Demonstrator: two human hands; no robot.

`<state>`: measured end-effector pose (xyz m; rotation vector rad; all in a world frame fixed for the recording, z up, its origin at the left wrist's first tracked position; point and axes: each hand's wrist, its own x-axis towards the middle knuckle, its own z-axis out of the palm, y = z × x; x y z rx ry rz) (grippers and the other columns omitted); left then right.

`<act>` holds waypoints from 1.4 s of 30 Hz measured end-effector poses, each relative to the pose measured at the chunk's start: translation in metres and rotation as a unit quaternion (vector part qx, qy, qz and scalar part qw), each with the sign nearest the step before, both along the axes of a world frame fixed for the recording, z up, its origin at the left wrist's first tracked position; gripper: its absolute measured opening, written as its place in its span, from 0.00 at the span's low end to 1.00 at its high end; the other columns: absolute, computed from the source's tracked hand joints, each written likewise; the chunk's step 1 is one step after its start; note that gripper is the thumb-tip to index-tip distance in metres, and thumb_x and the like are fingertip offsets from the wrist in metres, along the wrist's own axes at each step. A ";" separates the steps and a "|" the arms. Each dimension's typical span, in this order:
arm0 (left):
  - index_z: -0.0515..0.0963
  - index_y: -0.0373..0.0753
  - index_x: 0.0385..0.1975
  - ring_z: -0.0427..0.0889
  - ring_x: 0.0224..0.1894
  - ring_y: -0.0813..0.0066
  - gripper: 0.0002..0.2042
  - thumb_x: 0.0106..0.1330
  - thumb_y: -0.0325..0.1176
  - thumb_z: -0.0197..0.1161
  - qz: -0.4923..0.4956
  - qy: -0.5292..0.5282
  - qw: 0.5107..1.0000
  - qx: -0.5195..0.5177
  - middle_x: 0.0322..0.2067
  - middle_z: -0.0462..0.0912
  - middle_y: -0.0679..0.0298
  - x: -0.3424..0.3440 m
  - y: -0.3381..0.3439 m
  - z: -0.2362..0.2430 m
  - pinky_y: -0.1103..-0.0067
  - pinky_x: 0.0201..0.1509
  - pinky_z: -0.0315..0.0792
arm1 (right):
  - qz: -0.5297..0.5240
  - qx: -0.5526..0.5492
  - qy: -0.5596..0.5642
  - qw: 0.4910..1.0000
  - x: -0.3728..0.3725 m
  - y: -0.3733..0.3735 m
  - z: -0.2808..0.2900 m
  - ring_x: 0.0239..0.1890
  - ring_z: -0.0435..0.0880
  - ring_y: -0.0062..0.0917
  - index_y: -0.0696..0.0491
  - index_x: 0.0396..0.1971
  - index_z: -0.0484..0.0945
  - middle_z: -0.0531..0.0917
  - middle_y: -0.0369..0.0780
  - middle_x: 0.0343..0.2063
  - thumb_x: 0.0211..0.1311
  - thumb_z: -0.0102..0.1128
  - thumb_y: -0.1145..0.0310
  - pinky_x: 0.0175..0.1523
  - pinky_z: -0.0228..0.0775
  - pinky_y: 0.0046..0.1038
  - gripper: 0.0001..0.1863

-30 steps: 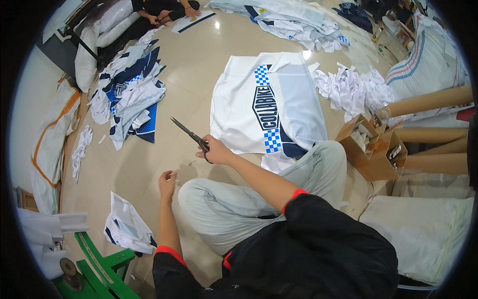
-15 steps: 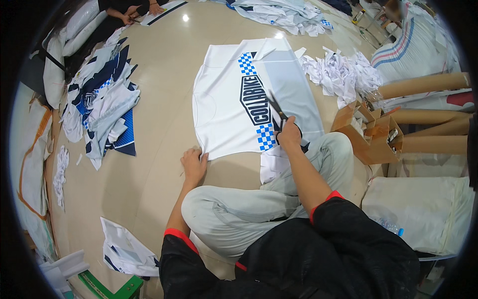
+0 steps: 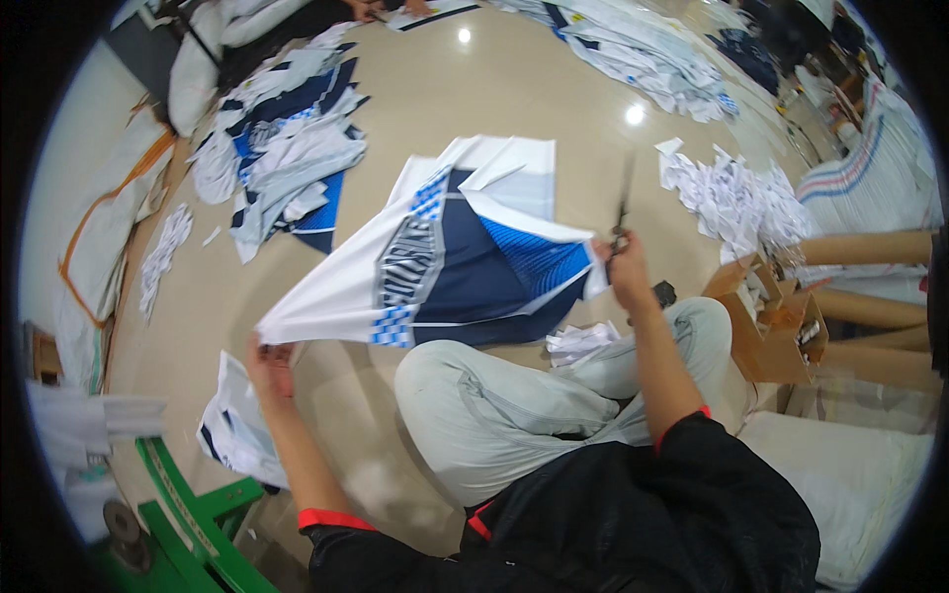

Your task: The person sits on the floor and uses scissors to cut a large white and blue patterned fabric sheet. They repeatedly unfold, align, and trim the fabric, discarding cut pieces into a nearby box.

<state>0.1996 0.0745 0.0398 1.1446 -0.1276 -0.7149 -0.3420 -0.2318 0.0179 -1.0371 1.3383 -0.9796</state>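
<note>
A printed fabric panel, white and navy with blue checks, is stretched in front of my crossed legs. My left hand is closed on its near left corner and holds that corner up. My right hand grips a pair of dark scissors, blades pointing away from me and blurred by motion. The panel's right edge meets the fingers of that same hand, seemingly pinched there. One side of the cloth is folded over, showing bright blue patterned fabric. White cloth scraps lie by my right shin.
Cut fabric pieces form a pile at the left, with another pile at the far right. White scraps heap near a cardboard box. A green metal frame stands at the lower left. Another person's hands show at the top.
The panel went from lying flat to lifted and partly folded, showing navy and blue. My left hand moved left with its corner; my right hand moved right with the scissors. The view shifted too.
</note>
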 end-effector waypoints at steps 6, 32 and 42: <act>0.73 0.32 0.52 0.77 0.59 0.56 0.17 0.77 0.40 0.49 0.120 0.045 0.989 -0.072 0.53 0.79 0.53 0.118 0.062 0.094 0.53 0.63 0.74 | -0.014 0.025 -0.204 0.978 0.061 -0.126 0.049 0.36 0.82 0.31 0.66 0.52 0.67 0.78 0.49 0.41 0.61 0.58 0.83 0.41 0.79 0.31 0.19; 0.74 0.39 0.55 0.77 0.56 0.61 0.20 0.69 0.44 0.63 0.351 0.065 0.934 0.014 0.52 0.78 0.58 0.005 0.325 -0.051 0.62 0.58 0.74 | 0.220 -0.027 -0.040 0.974 0.143 -0.059 0.014 0.40 0.78 0.27 0.64 0.59 0.58 0.77 0.45 0.41 0.54 0.69 0.71 0.41 0.71 0.30 0.36; 0.66 0.38 0.63 0.66 0.64 0.42 0.33 0.63 0.49 0.67 0.280 -0.501 0.655 0.492 0.61 0.69 0.44 -0.079 0.119 -0.122 0.53 0.68 0.60 | 0.180 -0.138 0.261 0.938 0.151 -0.064 -0.055 0.28 0.81 0.22 0.68 0.54 0.69 0.85 0.44 0.27 0.53 0.76 0.65 0.35 0.73 0.23 0.34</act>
